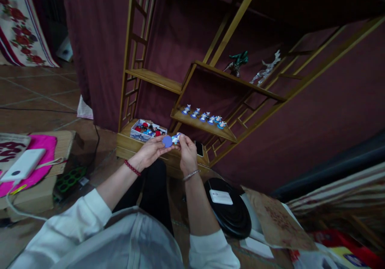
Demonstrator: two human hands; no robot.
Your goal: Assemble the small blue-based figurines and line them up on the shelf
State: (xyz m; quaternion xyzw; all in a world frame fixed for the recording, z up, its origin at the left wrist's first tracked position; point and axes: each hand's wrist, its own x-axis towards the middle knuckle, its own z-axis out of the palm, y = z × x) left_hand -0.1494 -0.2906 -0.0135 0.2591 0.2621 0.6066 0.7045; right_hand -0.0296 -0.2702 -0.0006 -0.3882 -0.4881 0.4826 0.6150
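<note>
Dark-red curtain [99,52] behind wooden shelf unit [153,80], tiled floor [36,86] at L. Between both hands, in front of unit: small white-blue figurine [175,139] w/ round blue disc [167,141] right beside; can't tell if joined. L hand [150,150] pinching disc, R hand [188,152] w/ fingertips closed on figurine. Prob. light, stiff, smooth plastic, maybe a bit slippery; thin parts prob. fragile, so best held by disc rim or thick of body. On low ledge, open patterned box [137,135] w/ jumbled red, black & blue pieces [147,129]. Low at L, green tray [69,180] w/ round cups.
</note>
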